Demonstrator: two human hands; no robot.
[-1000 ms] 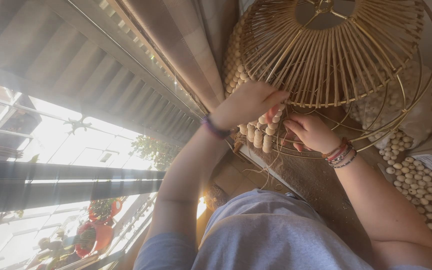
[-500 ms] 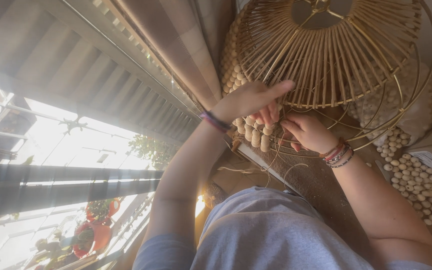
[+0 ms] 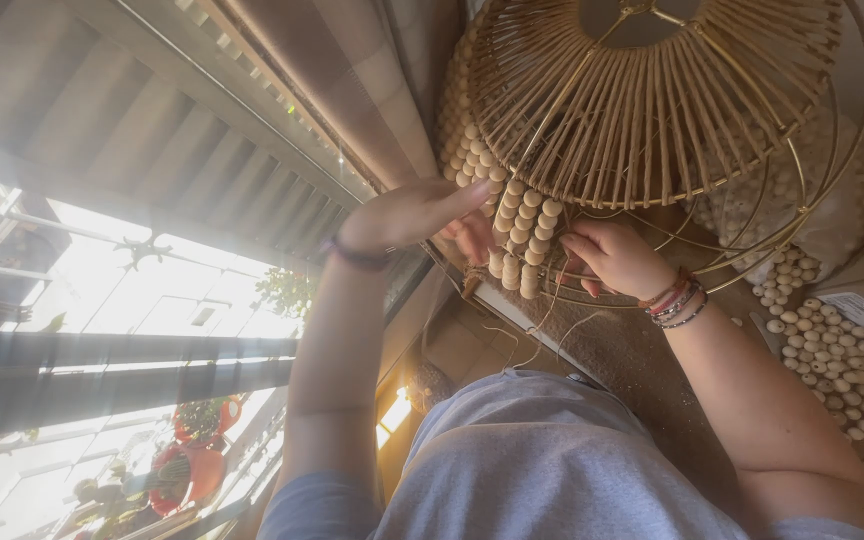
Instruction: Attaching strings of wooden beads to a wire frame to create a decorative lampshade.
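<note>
A single head camera looks down and forward, tilted, close over the left hand point(image 3: 407, 215) and right hand point(image 3: 617, 258) at the lampshade frame point(image 3: 652, 110); window point(image 3: 152, 300) on the left.

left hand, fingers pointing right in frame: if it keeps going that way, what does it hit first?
Probably the hanging strands of wooden beads on the wire lampshade frame. The left hand has its fingertips right at their edge. Depth is unclear, so it might pass just in front.
</note>
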